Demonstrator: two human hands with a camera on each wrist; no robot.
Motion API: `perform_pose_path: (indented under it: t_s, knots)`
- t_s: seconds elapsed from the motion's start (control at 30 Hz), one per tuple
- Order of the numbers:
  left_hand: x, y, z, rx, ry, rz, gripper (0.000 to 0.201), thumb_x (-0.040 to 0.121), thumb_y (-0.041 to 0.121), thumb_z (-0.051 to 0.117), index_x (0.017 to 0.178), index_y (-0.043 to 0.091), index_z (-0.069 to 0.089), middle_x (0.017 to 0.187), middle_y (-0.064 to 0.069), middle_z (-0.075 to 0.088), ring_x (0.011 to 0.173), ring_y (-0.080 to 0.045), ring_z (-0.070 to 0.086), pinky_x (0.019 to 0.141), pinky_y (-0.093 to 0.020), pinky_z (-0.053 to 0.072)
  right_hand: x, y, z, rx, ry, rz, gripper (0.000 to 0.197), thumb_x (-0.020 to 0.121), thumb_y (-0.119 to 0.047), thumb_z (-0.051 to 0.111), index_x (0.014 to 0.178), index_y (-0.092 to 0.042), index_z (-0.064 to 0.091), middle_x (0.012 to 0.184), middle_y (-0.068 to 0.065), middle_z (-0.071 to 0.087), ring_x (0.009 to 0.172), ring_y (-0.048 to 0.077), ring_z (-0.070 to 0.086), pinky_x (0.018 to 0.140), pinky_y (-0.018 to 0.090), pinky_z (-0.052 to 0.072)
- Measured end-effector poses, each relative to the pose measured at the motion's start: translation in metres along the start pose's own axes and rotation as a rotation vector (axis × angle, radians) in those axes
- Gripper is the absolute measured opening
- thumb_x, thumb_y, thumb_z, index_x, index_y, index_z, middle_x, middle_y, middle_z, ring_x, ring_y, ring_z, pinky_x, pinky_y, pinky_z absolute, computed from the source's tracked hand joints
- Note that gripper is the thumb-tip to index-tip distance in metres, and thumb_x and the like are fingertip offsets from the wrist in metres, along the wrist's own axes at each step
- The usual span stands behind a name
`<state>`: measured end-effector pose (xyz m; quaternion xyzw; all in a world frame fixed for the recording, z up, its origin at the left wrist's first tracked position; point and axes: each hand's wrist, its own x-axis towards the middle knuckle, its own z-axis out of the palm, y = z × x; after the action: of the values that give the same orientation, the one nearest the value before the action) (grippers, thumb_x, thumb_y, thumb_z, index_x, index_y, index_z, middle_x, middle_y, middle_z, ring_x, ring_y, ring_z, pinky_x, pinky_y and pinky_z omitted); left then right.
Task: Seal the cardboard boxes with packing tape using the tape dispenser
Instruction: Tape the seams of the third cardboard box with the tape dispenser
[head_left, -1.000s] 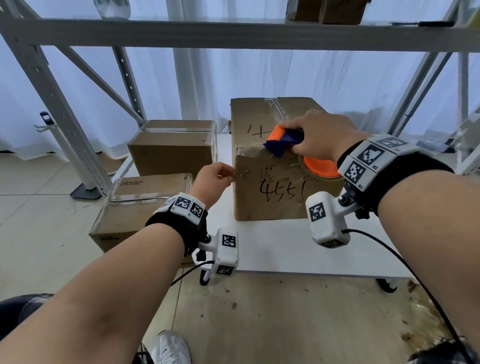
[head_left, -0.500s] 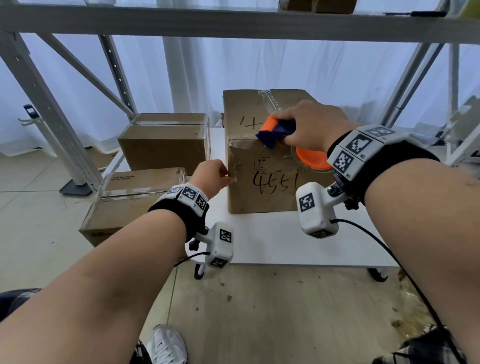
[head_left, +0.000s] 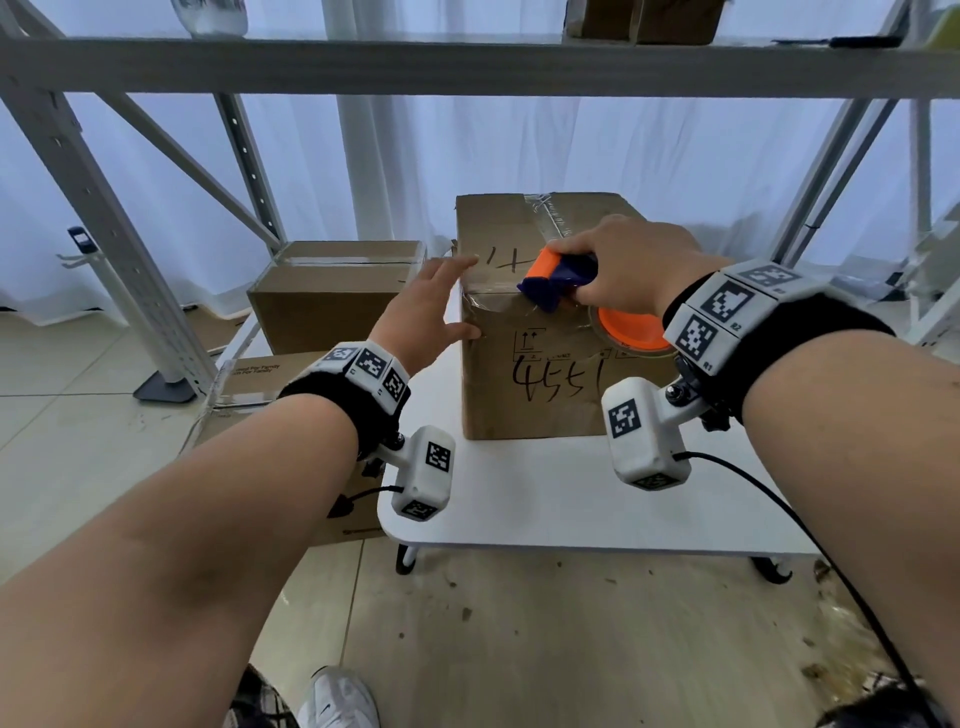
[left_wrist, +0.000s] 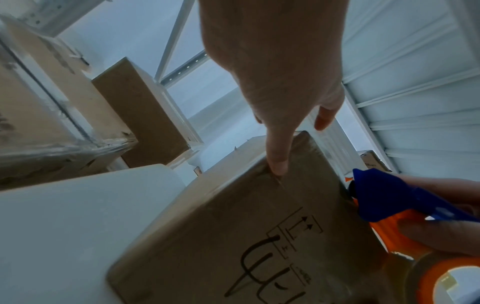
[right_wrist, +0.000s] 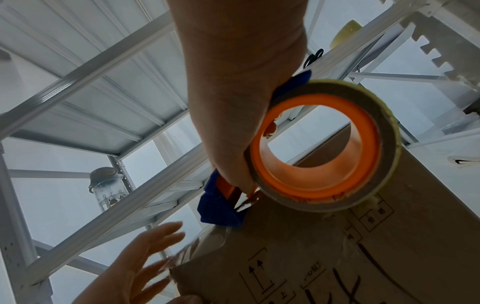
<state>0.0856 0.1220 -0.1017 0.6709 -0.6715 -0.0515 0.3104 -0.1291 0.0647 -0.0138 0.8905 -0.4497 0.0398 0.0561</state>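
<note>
Gripping the blue-and-orange tape dispenser, the right hand curls round its handle and presses its nose onto the front top edge of the cardboard box. Its tape roll hangs before the box's front face. At the box's left top corner the left hand spreads flat, thumb on the front face. That box stands on the white table, with bare tabletop before it; two more boxes sit left of it.

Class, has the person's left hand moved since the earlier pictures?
Yes. The left hand rose from the front face of the box to its top left corner, fingers now spread.
</note>
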Motion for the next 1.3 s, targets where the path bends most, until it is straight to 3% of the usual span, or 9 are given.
perform_pose_path:
  t_s: [0.2,0.4,0.57,0.73,0.83,0.93,1.07,1.17,1.3]
  knots:
    - [0.004,-0.008,-0.007,0.006,-0.011,0.097,0.043,0.084,0.017,0.07,0.125,0.021,0.057,0.133,0.003,0.057,0.119,-0.017,0.053,0.101,-0.026,0.035,0.003,0.002,0.0,-0.011,0.002,-0.011,0.055,0.088,-0.03,0.055,0.139,-0.046,0.04,0.13,-0.003,0.052,0.119,0.021,0.05,0.076,0.032,0.038]
    - [0.013,-0.017,-0.014,-0.165,-0.023,0.078,0.022,0.083,0.025,0.071,0.105,0.023,0.07,0.115,0.011,0.067,0.11,-0.009,0.059,0.104,-0.04,0.043,0.006,0.002,-0.004,-0.015,-0.021,-0.025,0.055,0.089,-0.032,0.056,0.14,-0.045,0.039,0.135,-0.005,0.05,0.123,0.018,0.046,0.077,0.031,0.038]
    - [0.005,-0.018,-0.005,-0.252,0.027,0.115,0.012,0.087,0.017,0.066,0.098,0.022,0.064,0.122,0.002,0.065,0.117,-0.012,0.058,0.104,-0.043,0.043,0.005,0.0,-0.005,-0.009,-0.023,-0.029,0.054,0.09,-0.031,0.057,0.14,-0.044,0.041,0.133,-0.007,0.051,0.118,0.018,0.049,0.075,0.031,0.037]
    - [-0.002,-0.014,-0.002,-0.215,0.024,0.13,0.006,0.092,0.013,0.059,0.097,0.016,0.062,0.133,-0.002,0.057,0.125,-0.017,0.053,0.105,-0.039,0.042,0.004,0.0,-0.005,0.001,-0.017,-0.028,0.054,0.089,-0.031,0.057,0.139,-0.045,0.041,0.133,-0.007,0.051,0.116,0.018,0.05,0.075,0.031,0.037]
    - [-0.005,-0.012,-0.007,-0.176,0.013,0.141,0.008,0.091,0.013,0.06,0.097,0.015,0.064,0.133,0.001,0.057,0.107,-0.023,0.059,0.098,-0.034,0.045,0.003,0.0,-0.007,0.017,-0.017,-0.023,0.054,0.089,-0.03,0.058,0.139,-0.045,0.042,0.13,-0.007,0.052,0.112,0.017,0.05,0.075,0.031,0.038]
    - [-0.007,-0.008,-0.009,-0.152,0.007,0.142,0.008,0.091,0.017,0.06,0.098,0.014,0.064,0.132,0.001,0.058,0.099,-0.03,0.054,0.092,-0.035,0.048,0.002,-0.001,-0.006,0.018,-0.012,-0.026,0.053,0.089,-0.03,0.058,0.138,-0.045,0.043,0.127,-0.007,0.054,0.108,0.016,0.05,0.074,0.032,0.039]
    - [0.002,-0.002,-0.001,-0.074,0.095,0.115,0.017,0.092,0.031,0.06,0.093,0.014,0.063,0.115,-0.002,0.064,0.099,-0.019,0.06,0.093,-0.031,0.046,0.003,-0.001,-0.006,0.01,-0.021,-0.025,0.054,0.089,-0.03,0.058,0.138,-0.045,0.042,0.127,-0.007,0.054,0.107,0.016,0.05,0.074,0.031,0.039]
    - [0.006,0.002,0.007,0.002,0.136,0.14,0.019,0.093,0.028,0.058,0.104,0.013,0.06,0.102,0.002,0.052,0.096,-0.014,0.049,0.092,-0.031,0.044,0.004,0.0,-0.006,0.016,-0.025,-0.023,0.054,0.089,-0.031,0.058,0.138,-0.045,0.042,0.128,-0.007,0.053,0.109,0.017,0.05,0.075,0.031,0.039]
    - [0.005,0.0,0.007,0.167,0.091,0.216,0.038,0.097,0.025,0.051,0.135,0.019,0.052,0.12,-0.005,0.053,0.114,-0.02,0.046,0.102,-0.034,0.036,0.005,0.001,-0.006,-0.012,-0.032,-0.035,0.055,0.089,-0.034,0.057,0.14,-0.046,0.04,0.131,-0.005,0.05,0.116,0.018,0.049,0.077,0.031,0.039]
